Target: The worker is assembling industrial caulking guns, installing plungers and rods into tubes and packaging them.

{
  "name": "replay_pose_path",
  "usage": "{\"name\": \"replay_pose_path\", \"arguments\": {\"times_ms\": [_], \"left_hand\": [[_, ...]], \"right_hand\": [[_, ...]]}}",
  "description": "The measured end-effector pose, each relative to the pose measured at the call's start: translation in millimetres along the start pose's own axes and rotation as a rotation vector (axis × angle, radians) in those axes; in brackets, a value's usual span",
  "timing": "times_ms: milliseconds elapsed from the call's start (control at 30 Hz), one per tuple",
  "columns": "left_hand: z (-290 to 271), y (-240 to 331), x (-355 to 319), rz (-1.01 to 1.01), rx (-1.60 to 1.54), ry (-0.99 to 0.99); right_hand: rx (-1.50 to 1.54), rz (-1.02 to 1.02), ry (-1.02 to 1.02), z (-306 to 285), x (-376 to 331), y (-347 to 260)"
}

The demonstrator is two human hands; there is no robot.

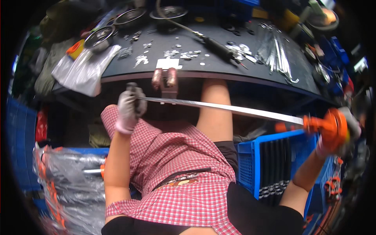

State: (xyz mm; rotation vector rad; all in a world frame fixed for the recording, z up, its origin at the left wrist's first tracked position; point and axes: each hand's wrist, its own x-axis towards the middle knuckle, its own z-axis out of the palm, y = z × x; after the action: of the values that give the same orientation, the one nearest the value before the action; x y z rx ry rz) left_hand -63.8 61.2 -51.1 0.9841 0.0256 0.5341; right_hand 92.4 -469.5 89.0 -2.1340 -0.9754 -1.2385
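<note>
A long flat silver bar with an orange body on its right end, by its look a bar clamp (235,109), stretches across above my lap. My left hand (128,106), in a pale glove, is closed round a dark piece at the bar's left end. Far to the right, my right hand (353,127), also gloved and smeared by motion, is closed about the orange body, which hides part of its fingers. The bar slopes slightly down to the right, just in front of the bench edge.
The dark bench (141,47) carries small metal parts, bowls (100,38), a black power screwdriver (219,49), loose metal strips (276,53) and a plastic bag (84,68). A fixture (169,80) juts from its edge. Black bars fill a blue crate (256,168); wrapped orange-and-black goods (74,180) lie left.
</note>
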Motion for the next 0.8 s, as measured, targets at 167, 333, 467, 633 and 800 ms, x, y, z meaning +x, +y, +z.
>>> {"name": "replay_pose_path", "arguments": {"times_ms": [167,333,467,633,800], "left_hand": [[39.3,20.8,0.2,0.15,0.563,0.133],[51.2,-11.1,-42.3,-0.754,-0.22,0.098],[84.5,-20.7,-68.2,-0.722,-0.207,0.073],[120.9,-12.3,-79.6,-0.111,0.468,-0.022],[125.8,23.2,-63.1,0.472,0.838,-0.017]], "right_hand": [[0.713,0.75,-0.178,109.0,58.8,57.7],[0.564,0.398,0.265,99.5,74.4,-0.7],[0.2,0.232,0.295,164.3,34.1,-35.1],[0.766,0.426,0.318,198.9,61.5,-24.1],[0.855,0.496,0.524,226.7,46.9,-38.3]]}}
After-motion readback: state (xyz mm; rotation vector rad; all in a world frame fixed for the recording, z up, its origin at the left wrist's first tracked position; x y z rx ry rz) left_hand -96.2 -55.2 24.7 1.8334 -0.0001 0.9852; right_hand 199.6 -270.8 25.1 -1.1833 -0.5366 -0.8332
